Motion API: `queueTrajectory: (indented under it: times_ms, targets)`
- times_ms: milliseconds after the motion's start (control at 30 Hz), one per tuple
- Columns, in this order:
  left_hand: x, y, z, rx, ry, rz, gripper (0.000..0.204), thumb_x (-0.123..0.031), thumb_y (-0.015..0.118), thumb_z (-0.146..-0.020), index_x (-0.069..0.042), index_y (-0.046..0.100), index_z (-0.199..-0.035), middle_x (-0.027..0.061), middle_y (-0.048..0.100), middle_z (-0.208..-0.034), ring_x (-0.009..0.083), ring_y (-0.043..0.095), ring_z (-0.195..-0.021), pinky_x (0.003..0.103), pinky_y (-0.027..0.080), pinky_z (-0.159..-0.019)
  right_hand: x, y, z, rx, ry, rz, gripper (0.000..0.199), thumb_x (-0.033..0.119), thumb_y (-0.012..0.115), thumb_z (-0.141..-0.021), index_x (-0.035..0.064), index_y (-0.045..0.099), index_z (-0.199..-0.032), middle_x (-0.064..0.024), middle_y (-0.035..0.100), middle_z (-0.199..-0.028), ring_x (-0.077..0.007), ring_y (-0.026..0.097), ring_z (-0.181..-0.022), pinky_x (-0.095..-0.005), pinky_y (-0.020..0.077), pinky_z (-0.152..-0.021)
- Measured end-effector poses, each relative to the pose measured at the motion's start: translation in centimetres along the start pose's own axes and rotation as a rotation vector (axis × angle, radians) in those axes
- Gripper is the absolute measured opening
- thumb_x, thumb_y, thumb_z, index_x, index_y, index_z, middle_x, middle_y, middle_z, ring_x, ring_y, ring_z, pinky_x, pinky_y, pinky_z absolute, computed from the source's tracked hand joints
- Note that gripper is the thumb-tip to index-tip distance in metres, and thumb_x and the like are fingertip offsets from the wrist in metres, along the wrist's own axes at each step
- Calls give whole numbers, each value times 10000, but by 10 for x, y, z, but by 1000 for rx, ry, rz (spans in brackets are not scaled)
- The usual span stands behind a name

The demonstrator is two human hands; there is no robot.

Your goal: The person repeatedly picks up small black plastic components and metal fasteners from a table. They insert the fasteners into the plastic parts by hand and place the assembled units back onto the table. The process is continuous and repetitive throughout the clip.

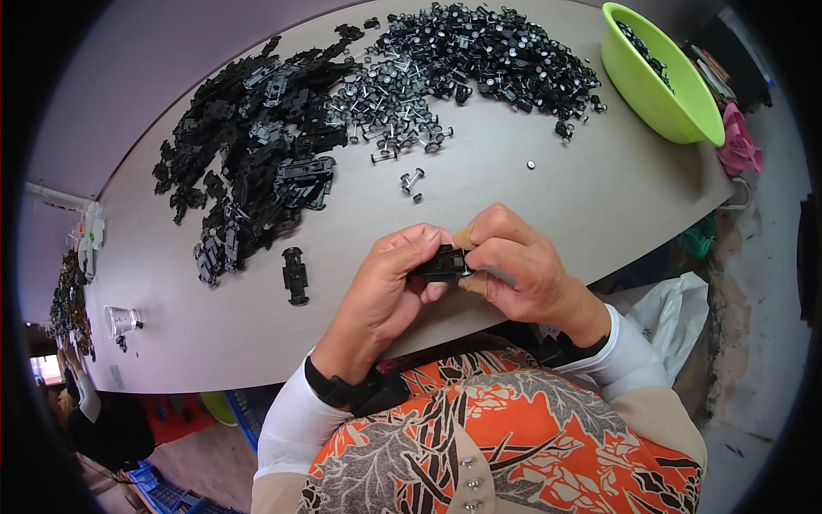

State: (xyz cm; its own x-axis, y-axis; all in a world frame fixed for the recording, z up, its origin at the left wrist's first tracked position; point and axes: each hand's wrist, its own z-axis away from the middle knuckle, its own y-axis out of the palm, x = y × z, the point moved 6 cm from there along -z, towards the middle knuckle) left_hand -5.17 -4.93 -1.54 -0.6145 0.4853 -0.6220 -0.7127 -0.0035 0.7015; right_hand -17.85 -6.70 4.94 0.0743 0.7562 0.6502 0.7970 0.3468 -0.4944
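A black toy-car chassis (440, 266) is gripped in my left hand (390, 278), thumb on top and fingers underneath, near the table's front edge. My right hand (522, 270), with tan coverings on some fingertips, pinches a wheel axle (467, 264) at the chassis's right end. The fingers hide most of that axle. Another black chassis (294, 277) with wheels at both ends lies on the table left of my hands. Beyond my hands lie a loose wheel axle (413, 180) and a single small wheel (531, 164).
Black chassis parts (257, 128) form a large heap at the far left. Next to it are piles of metal wheel axles (394, 107) and black wheels (505, 60). A lime-green basin (685, 120) stands at the far right, and a clear cup (120, 321) at the left edge. Another person's arm (86, 394) shows beyond.
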Motion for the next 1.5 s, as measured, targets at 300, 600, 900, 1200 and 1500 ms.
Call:
queueTrajectory:
  times_ms: [300,600,900,1200,1500]
  targets:
    - [-2,-3,0,-2,32,-176,201,-205,562,-929,-6,589,-926,48,613,-777,91,530,-569,212,411,-503,-2,7,-5,55,83,21,326,48,740,-667,21,546,-927,-114,511,-919,-318,519,-845,-368,451,-723]
    - [-6,-3,-3,-98,17,-289,151,-168,628,-889,-25,599,-930,43,611,-762,116,591,-589,225,465,-490,-110,-132,-1,-124,291,762,191,-6,615,-734,25,612,-922,-115,593,-869,-317,591,-754,-385,484,-683]
    - [-5,-7,1,-58,-23,-197,373,-275,506,-963,75,566,-1077,171,644,-938,205,650,-729,295,553,-631,-85,-75,-2,-21,524,-33,220,-57,597,-715,-14,635,-927,-43,541,-828,-109,536,-699,-223,422,-617]
    - [0,-5,14,138,-104,75,417,-242,512,-959,124,533,-1157,198,625,-1061,255,655,-928,344,551,-848,0,9,-4,41,115,-54,149,-85,596,-732,16,603,-842,-95,540,-862,-210,551,-636,-294,445,-546]
    - [6,-20,23,112,-68,60,234,-164,615,-904,49,583,-995,129,643,-958,228,669,-891,313,569,-822,11,15,-7,75,32,6,117,-77,609,-720,16,575,-784,-99,539,-865,-230,563,-615,-320,453,-521]
